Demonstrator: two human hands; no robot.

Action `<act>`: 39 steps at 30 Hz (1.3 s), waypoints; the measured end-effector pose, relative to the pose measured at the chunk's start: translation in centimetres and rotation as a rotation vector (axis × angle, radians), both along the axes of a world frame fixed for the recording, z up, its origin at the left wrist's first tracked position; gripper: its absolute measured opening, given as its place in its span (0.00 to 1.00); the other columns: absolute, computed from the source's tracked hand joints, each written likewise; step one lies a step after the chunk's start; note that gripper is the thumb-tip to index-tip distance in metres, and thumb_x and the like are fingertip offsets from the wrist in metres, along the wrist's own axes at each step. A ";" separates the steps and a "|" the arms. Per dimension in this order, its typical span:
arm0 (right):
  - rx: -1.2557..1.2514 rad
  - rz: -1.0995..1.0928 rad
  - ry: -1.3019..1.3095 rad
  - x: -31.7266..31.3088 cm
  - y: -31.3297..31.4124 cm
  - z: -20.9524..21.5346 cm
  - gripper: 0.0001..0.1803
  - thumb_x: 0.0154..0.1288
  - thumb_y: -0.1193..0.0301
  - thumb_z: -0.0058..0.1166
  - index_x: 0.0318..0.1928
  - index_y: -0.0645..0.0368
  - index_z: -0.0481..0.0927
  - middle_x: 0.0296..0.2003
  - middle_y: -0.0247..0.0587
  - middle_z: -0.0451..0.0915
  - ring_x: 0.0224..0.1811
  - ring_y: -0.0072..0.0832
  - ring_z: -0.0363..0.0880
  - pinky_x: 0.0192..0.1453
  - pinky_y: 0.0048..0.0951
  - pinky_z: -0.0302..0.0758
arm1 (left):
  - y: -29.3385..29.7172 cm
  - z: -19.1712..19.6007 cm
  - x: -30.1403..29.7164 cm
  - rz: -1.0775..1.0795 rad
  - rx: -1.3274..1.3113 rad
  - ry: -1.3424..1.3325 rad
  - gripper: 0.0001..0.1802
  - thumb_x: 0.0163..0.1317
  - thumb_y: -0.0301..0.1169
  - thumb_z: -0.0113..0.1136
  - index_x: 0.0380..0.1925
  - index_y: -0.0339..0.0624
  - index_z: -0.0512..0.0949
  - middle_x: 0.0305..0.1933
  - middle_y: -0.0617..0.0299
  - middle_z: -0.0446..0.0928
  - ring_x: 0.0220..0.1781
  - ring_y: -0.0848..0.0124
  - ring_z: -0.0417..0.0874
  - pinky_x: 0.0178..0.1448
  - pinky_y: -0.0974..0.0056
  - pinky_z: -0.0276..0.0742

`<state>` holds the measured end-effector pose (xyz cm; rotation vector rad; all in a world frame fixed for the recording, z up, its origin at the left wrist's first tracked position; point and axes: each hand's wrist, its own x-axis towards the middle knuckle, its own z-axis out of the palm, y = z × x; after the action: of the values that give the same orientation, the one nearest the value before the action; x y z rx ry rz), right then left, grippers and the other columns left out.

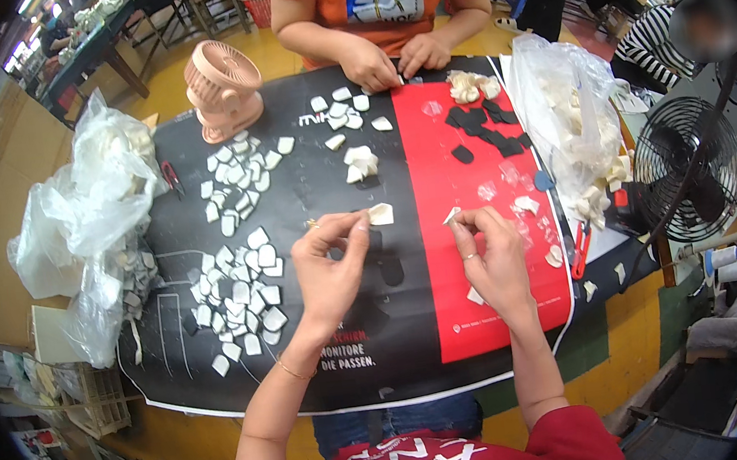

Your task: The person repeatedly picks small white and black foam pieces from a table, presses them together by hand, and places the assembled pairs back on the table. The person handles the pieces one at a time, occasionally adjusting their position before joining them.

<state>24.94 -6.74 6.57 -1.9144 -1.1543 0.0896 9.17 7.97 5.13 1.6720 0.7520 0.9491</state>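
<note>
Over the middle of the table, my left hand (332, 261) pinches a small cream fabric-like piece (381, 214) between thumb and fingertips. Above the red area, my right hand (496, 261) is closed in a pinch on a tiny whitish piece (451, 215), too small to name for sure. The hands are apart. Left of my left hand lies a loose heap of small white rounded pads (240, 293), with a second heap of pads (242, 180) behind it. A few folded cream pieces (362, 164) sit farther back.
A pink fan (223, 88) stands at the back left. Plastic bags (86, 233) (567, 110) flank the table. Black pieces (488, 132) and a red cutter (581, 250) lie right. Across the table, a co-worker's hands (396, 61) work. A black fan (685, 165) stands at right.
</note>
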 end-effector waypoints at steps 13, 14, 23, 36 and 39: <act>0.067 0.112 0.552 -3.5 2.5 0.4 0.10 0.72 0.76 0.58 0.48 0.70 0.83 0.35 0.35 0.80 0.34 0.17 0.78 0.41 0.19 0.75 | -0.3 -1.2 1.2 -0.011 0.511 -0.037 0.12 0.53 0.19 0.69 0.40 0.39 0.87 0.35 0.58 0.84 0.32 0.64 0.84 0.36 0.64 0.77; 0.082 0.109 0.565 -3.6 2.7 0.4 0.10 0.72 0.76 0.58 0.48 0.70 0.83 0.35 0.35 0.80 0.34 0.17 0.78 0.41 0.19 0.75 | -0.3 -1.1 1.2 -0.027 0.511 -0.048 0.13 0.53 0.19 0.70 0.40 0.38 0.87 0.36 0.59 0.83 0.31 0.65 0.83 0.35 0.64 0.77; 0.103 0.109 0.701 -3.7 2.9 0.2 0.09 0.73 0.77 0.56 0.48 0.71 0.82 0.35 0.36 0.81 0.35 0.18 0.79 0.42 0.20 0.76 | -0.6 -1.3 1.0 -0.054 0.524 -0.049 0.14 0.53 0.19 0.69 0.41 0.39 0.87 0.36 0.60 0.83 0.31 0.66 0.83 0.35 0.64 0.76; 0.101 0.057 0.577 -3.8 3.0 0.3 0.07 0.70 0.75 0.59 0.42 0.70 0.82 0.30 0.40 0.80 0.31 0.23 0.81 0.37 0.24 0.75 | -1.1 -1.2 1.1 -0.082 0.472 -0.044 0.13 0.54 0.19 0.69 0.40 0.38 0.87 0.36 0.58 0.84 0.31 0.67 0.83 0.36 0.67 0.76; 0.058 0.070 0.332 -3.7 3.1 0.5 0.06 0.69 0.76 0.58 0.41 0.67 0.81 0.32 0.42 0.80 0.32 0.31 0.80 0.39 0.30 0.75 | -1.0 -1.0 1.1 -0.138 0.301 -0.048 0.10 0.55 0.21 0.69 0.39 0.36 0.87 0.36 0.57 0.84 0.32 0.66 0.84 0.37 0.66 0.78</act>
<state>21.25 -3.69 7.04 -1.7295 -0.9866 0.3928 10.22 6.94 4.18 1.9271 0.4702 1.0384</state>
